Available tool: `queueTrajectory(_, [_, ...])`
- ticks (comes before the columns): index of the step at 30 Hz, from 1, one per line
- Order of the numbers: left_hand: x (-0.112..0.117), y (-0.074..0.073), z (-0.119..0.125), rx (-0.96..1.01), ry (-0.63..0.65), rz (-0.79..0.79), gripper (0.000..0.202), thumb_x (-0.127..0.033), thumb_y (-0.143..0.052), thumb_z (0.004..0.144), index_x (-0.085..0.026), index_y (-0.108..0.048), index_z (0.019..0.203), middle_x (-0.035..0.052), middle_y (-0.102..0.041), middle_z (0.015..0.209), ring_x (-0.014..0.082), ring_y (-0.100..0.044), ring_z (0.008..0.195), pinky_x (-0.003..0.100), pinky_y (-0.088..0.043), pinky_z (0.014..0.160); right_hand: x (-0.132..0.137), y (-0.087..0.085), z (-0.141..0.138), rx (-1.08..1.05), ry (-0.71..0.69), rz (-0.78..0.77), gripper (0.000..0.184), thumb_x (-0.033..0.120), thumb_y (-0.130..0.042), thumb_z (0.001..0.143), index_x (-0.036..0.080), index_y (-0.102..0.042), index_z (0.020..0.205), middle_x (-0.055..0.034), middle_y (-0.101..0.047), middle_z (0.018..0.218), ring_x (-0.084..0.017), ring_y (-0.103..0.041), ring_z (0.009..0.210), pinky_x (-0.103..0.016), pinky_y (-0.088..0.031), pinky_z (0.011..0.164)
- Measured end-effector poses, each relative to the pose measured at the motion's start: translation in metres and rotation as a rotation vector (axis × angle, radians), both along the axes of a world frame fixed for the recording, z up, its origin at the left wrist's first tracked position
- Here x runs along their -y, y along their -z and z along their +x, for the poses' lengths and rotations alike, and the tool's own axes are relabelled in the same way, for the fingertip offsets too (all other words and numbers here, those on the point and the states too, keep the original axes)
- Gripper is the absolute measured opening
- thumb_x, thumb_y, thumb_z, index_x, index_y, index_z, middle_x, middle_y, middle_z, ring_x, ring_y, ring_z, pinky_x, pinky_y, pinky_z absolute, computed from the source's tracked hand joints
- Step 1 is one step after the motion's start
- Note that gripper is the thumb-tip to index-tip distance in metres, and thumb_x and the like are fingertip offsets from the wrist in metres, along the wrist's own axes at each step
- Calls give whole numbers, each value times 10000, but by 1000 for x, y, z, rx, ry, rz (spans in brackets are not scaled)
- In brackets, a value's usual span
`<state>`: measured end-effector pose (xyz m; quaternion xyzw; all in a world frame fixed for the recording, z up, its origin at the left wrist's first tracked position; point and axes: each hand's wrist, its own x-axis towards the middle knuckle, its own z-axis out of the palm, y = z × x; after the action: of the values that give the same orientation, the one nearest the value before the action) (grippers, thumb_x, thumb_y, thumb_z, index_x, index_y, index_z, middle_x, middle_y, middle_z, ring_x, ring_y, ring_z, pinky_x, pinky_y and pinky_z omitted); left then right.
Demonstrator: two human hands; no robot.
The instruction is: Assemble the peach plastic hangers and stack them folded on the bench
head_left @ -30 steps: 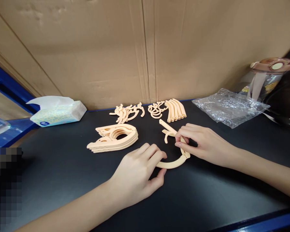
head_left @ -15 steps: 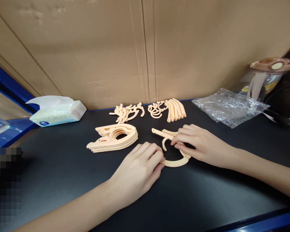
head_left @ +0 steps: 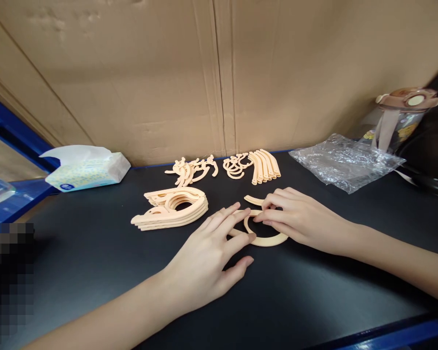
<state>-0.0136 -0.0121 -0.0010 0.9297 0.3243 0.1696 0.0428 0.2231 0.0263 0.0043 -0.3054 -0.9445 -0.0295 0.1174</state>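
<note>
While hands (head_left: 211, 248) (head_left: 302, 216) touch beige pieces (head_left: 270, 241), pack (head_left: 89, 179) with tissue (head_left: 75, 153) protruding

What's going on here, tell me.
A person sits or stands at a black table, both hands on a curved cream piece. The left hand is spread over its left part; the right hand covers its right side. A stack of cream pieces sits leftward.
</note>
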Motion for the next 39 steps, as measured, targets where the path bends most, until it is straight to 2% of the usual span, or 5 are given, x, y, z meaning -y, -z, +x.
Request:
queueTrajectory(9, [-2,2,-3,-57,-1,-53,336,-319,-526,919,-219,-557,1238,113,-453,1425,288,-385,1341,512,-371,1071,1,1,2,20,-16,-6,279,182,-376,969,206,-643,1047,-57,-583,933,-192,-473,810,-328,-370,736])
queueTrajectory(16, [-4,1,-2,-101,12,-48,381,-335,-486,942,-221,-511,1304,121,-414,1453,289,-349,1361,511,-364,1074,0,0,2,-53,6,-68,258,239,-389,971,173,-615,866,-56,-586,910,-176,-481,801,-320,-384,726])
queueTrajectory(25, [-3,-2,-2,-128,45,-2,422,-319,-473,947,-256,-455,1365,115,-367,1473,315,-284,1382,560,-332,1073,-10,-1,10,-214,145,-2,221,267,-438,956,179,-628,885,-58,-623,947,-185,-538,888,-336,-419,786])
queueTrajectory(30, [-2,-3,1,-125,72,23,403,-270,-491,937,-246,-485,1338,125,-436,1414,305,-412,1295,547,-370,1047,-15,2,15,-150,250,81,257,270,-429,951,184,-670,931,-71,-633,983,-208,-563,885,-370,-431,780])
queueTrajectory(39, [-3,-4,0,-162,112,25,408,-258,-420,966,-220,-434,1372,128,-392,1463,288,-361,1341,477,-392,1044,-14,6,15,-25,227,47,309,255,-377,968,175,-675,970,-80,-619,976,-206,-551,863,-362,-411,755])
